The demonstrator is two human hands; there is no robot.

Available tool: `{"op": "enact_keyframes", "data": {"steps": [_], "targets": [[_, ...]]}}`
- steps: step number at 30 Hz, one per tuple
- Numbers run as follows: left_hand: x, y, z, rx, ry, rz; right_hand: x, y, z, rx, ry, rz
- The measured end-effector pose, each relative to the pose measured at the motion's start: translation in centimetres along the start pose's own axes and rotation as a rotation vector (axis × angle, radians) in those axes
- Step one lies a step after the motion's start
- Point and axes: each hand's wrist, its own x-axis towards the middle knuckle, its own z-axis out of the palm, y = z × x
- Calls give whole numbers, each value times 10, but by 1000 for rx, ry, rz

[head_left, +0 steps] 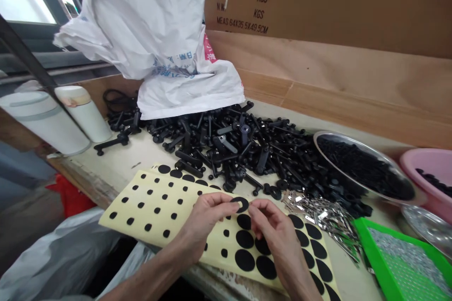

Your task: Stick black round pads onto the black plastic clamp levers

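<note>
My left hand (208, 225) and my right hand (271, 237) hover over a cream backing sheet (157, 223) printed with rows of black round stickers in small and large sizes. Between their fingertips is a black round sticker (241, 204), lifted off the sheet and pinched at its edge from both sides. Both wrists rest low over the sheet, which lies tilted across the bench edge. Part of the sheet is hidden under my hands.
Behind the sheet lies a heap of black plastic parts (226, 146), beneath a white woven sack (151, 42). To the right are a steel bowl (363, 164), a pink basin (427, 164), loose silver metal clips (318, 216) and a green tray (399, 263).
</note>
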Motion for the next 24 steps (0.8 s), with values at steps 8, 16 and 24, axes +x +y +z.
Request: {"op": "enact_keyframes", "data": {"steps": [8, 16, 24], "targets": [[9, -5, 4, 77, 11, 25, 3, 3, -1, -22, 34, -55], [7, -2, 8, 338, -53, 207, -12, 1, 9, -233, 267, -428], [60, 6, 0, 1205, 171, 622, -15, 1, 6, -126, 545, -731]]}}
